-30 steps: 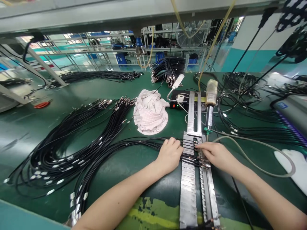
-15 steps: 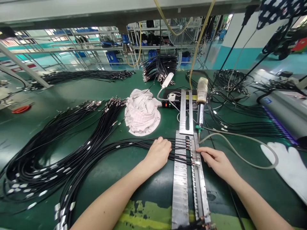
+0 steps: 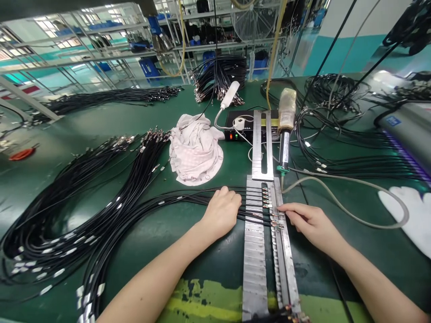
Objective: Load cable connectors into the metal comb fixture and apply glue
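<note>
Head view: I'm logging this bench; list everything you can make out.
Metal fixture: one, silver, between the hands
Cables: uncountable, black, across fixture and bench
Bench: one, green, beneath
Cloth: one, pale pink, centre
Box: one, black, behind fixture
Wand: one, white, above box
Dispenser: one, tan-black, beside fixture
Glove: one, white, right
Device: one, grey, right
Unclear object: one, orange-red, left
Fan: one, grey, background
Left hand: one, bare, over cables
Right hand: one, bare, at fixture

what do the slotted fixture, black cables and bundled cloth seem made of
The slotted fixture: bare metal, perhaps aluminium, given its silvery shine. The black cables: smooth sheathing, likely plastic or rubber, from the slight gloss. The bundled cloth: matte fabric, perhaps cotton, with soft folds and faint checks.
</note>
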`<move>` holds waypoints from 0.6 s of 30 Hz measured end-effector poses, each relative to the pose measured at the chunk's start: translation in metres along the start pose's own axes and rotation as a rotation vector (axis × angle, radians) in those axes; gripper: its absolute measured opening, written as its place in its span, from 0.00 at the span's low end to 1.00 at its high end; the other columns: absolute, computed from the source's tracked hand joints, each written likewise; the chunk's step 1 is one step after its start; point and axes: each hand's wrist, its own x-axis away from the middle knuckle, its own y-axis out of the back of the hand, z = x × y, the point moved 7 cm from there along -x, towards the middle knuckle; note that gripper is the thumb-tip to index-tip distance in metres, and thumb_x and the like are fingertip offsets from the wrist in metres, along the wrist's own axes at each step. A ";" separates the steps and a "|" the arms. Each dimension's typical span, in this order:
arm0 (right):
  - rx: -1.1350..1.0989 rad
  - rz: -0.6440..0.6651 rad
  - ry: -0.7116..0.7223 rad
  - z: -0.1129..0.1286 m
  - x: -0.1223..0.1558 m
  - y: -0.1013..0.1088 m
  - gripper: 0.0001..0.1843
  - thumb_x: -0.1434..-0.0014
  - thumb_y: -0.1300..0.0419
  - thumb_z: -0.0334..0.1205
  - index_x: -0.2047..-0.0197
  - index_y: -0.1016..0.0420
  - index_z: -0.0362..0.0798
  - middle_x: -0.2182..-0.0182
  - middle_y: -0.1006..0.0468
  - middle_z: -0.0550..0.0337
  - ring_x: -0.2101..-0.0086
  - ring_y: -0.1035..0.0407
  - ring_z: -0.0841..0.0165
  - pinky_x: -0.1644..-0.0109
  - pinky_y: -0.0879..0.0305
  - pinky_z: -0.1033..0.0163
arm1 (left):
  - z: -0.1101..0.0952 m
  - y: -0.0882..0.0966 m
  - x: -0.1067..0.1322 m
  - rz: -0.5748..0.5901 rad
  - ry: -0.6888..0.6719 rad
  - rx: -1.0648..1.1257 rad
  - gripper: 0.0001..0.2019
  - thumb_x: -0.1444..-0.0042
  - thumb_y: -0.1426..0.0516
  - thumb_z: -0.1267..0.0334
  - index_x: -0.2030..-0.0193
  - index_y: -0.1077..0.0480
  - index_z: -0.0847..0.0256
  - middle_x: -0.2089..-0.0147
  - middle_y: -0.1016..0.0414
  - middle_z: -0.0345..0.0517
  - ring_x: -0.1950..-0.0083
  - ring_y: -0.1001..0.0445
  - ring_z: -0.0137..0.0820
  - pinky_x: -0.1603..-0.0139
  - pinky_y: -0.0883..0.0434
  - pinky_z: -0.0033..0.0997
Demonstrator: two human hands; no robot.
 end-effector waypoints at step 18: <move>0.187 -0.075 0.204 0.010 -0.003 0.001 0.17 0.37 0.54 0.37 0.53 0.27 0.47 0.69 0.30 0.56 0.67 0.31 0.68 0.61 0.33 0.62 | -0.007 0.013 -0.006 -0.054 -0.057 -0.073 0.11 0.39 0.55 0.73 0.68 0.35 0.64 0.68 0.33 0.48 0.63 0.42 0.36 0.63 0.41 0.36</move>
